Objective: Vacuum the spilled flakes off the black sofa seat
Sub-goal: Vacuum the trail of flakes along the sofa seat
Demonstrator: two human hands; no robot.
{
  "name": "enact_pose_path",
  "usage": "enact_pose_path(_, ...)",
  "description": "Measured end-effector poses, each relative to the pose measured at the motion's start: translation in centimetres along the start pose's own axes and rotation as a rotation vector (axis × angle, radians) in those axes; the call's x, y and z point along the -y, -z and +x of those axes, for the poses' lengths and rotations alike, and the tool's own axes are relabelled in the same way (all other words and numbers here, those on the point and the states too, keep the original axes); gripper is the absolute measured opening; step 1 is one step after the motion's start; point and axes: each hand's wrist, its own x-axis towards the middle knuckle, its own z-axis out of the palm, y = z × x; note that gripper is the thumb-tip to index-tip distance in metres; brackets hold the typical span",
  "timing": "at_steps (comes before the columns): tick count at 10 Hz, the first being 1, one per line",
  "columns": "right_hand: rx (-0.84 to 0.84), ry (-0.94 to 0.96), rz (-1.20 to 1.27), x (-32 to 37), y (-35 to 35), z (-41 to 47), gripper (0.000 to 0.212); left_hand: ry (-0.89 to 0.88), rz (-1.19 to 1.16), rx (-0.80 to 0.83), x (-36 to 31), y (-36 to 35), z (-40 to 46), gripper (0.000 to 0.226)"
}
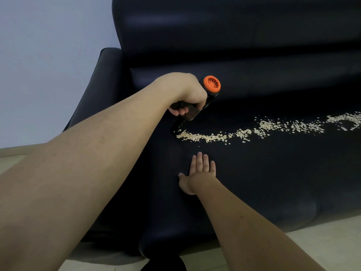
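Observation:
A trail of pale flakes (254, 130) runs across the black sofa seat (254, 173) from its middle to the right edge of view. My left hand (187, 94) grips a small black handheld vacuum (195, 112) with an orange round end cap (212, 85). The vacuum's nozzle (175, 128) points down and touches the seat at the left end of the flake trail. My right hand (199, 171) lies flat on the seat with fingers spread, a little in front of the flakes, holding nothing.
The sofa's backrest (234, 36) rises behind the seat and its left armrest (101, 81) stands beside the vacuum. A pale wall (48, 55) is at the left. Light floor tiles (322, 241) show in front of the sofa.

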Motion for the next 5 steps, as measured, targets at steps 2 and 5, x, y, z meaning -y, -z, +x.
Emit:
enact_pose_path(2, -0.014, -0.01, -0.005, 0.1, -0.3, 0.3, 0.081, -0.005, -0.006, 0.0, -0.2, -0.2, 0.1, 0.018)
enact_pose_path(5, -0.006, -0.01, -0.001, 0.0, -0.2, 0.4, 0.081, -0.006, -0.018, 0.008, -1.1, -0.2, -0.2, 0.018)
